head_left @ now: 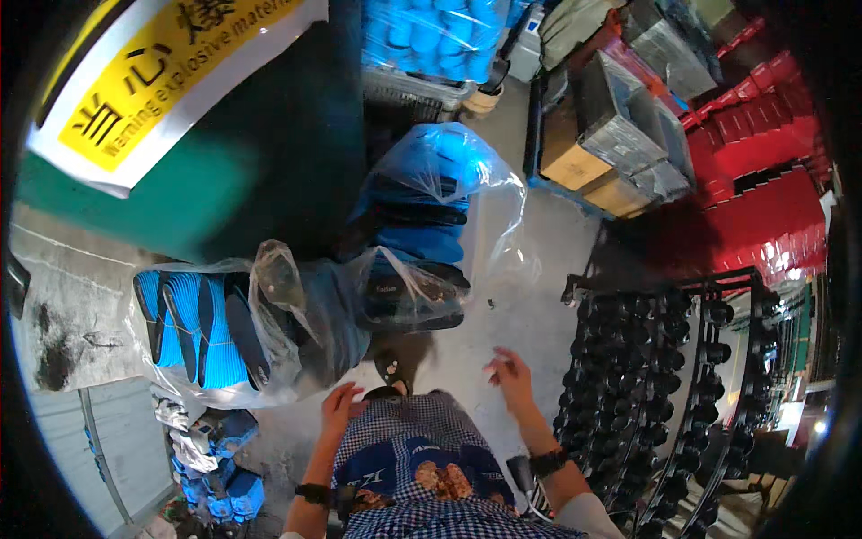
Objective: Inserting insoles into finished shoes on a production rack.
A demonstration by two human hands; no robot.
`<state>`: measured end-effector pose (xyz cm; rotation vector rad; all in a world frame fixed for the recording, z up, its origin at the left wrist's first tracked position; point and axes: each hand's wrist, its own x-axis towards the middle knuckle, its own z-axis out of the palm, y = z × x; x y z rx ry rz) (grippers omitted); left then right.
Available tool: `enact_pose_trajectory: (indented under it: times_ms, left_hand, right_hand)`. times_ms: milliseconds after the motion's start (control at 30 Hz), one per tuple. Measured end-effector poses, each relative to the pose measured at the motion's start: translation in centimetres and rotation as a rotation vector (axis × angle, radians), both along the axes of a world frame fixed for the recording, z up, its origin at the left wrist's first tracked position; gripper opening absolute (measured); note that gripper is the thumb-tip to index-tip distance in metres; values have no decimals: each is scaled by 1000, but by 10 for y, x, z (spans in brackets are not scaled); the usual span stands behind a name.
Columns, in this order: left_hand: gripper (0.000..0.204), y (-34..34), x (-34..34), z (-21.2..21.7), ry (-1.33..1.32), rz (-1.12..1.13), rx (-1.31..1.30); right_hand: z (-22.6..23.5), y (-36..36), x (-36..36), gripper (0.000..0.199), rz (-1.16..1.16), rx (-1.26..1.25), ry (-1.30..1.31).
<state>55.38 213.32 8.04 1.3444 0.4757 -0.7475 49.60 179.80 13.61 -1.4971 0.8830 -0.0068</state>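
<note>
My left hand (338,410) is in front of my checked apron (404,503), its fingers stretched toward the right with nothing seen in them. To its upper left, a clear plastic bag (278,283) holds tied bundles of blue and black shoe insoles (199,331). My right hand (514,379) is raised over the floor, fingers apart and holding nothing. Ahead of me, another clear bag (503,193) stands open around stacked blue and black insoles (417,238). Both hands are apart from the bags.
A rack of black shoe-shaped forms (628,386) stands on the right. Farther off are a cart with wrapped boxes (620,135), red stacked pieces (763,220) and a crate (409,88) under wrapped blue goods. A green cabinet (242,171) rises at the left, above blue items (220,481).
</note>
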Motion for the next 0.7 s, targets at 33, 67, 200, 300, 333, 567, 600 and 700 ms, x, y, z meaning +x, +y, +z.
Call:
enact_pose_trajectory:
  times_ms: [33, 67, 200, 300, 333, 567, 600, 700]
  left_hand:
    - [30, -23, 19, 11, -28, -30, -25]
    - [30, -46, 39, 24, -59, -55, -49]
    - [30, -121, 102, 29, -159, -99, -162]
    - [33, -172, 147, 30, -62, 14, -318]
    - [33, -187, 161, 26, 16, 88, -406]
    - [33, -278, 231, -83, 224, 485, -541]
    - [29, -285, 238, -101, 230, 523, -552]
    - [24, -290, 252, -144, 279, 631, -497]
  right_hand:
    - [4, -14, 24, 26, -8, -53, -47]
    - [7, -30, 45, 25, 4, -54, -32]
    - [-1, -87, 120, 28, 166, -97, -58]
    - [-19, -116, 181, 29, 401, -256, -135]
    - [-32, -124, 200, 29, 419, -250, -134]
    - [-121, -127, 334, 30, 851, 115, 166]
    - [-129, -124, 347, 30, 871, 196, 301]
    - [-138, -109, 381, 32, 985, 151, 339]
